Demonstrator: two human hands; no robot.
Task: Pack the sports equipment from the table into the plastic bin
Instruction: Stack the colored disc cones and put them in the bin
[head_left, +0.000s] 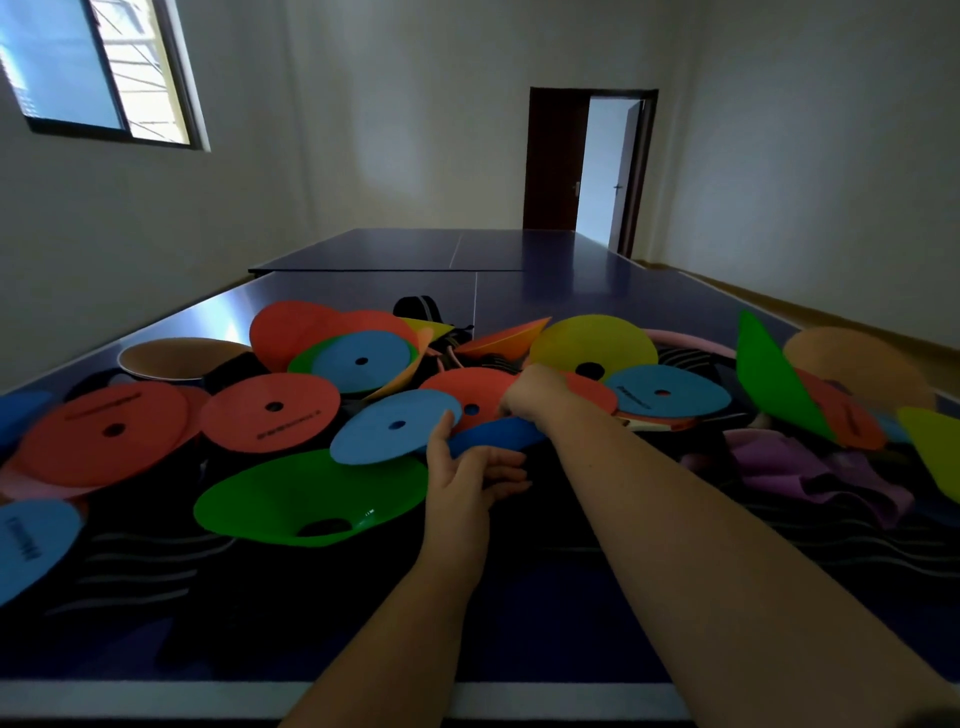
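at the near edge the bench carries black fabric with pale wavy lines, and on it, just left of the left hand, sits an upturned green cone. the left grip is closed round the near edge of a dark blue disc, its thumb raised against the rim of a light blue disc that overlaps the green cone. just beyond, the right hand bends down over the far end of the same dark blue disc, where a red-orange disc lies. its fingers are hidden, so i cannot tell whether that grip holds anything. the sports equipment is spread across the bench and the plastic bin is nowhere in view. the risks, as i judge them: the discs lie loose and overlapped, so drawing the dark blue one out could drag the light blue disc along and slide its neighbours about. the discs look thin, so a hold on one edge may let it fold and slip. with the bin out of sight, the carry means turning away, when a loosely held piece could drop. black print runs across the orange disc, its larger neighbour and the blue disc to the right, but it is too blurred to read and no brand can be made out. farther back lies a yellow disc.
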